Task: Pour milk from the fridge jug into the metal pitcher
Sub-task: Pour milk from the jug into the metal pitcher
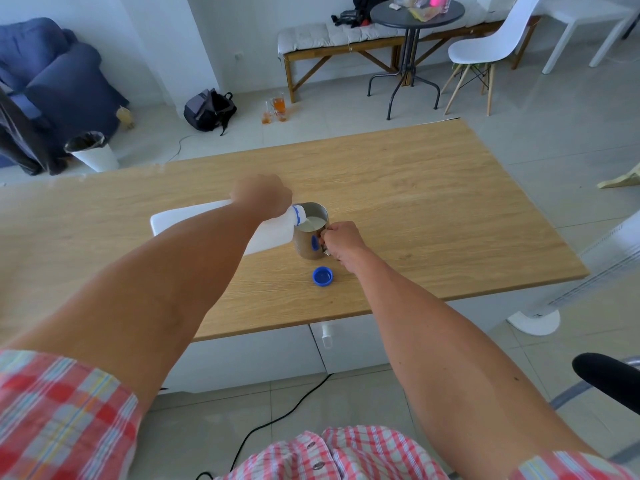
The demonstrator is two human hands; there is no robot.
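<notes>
text: none legible | metal pitcher [309, 242] blue mark: unreadable

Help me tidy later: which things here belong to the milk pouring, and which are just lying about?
In use: jug, metal pitcher, blue cap, left hand, right hand.
Lying about: backpack, bin, glasses on floor.
</notes>
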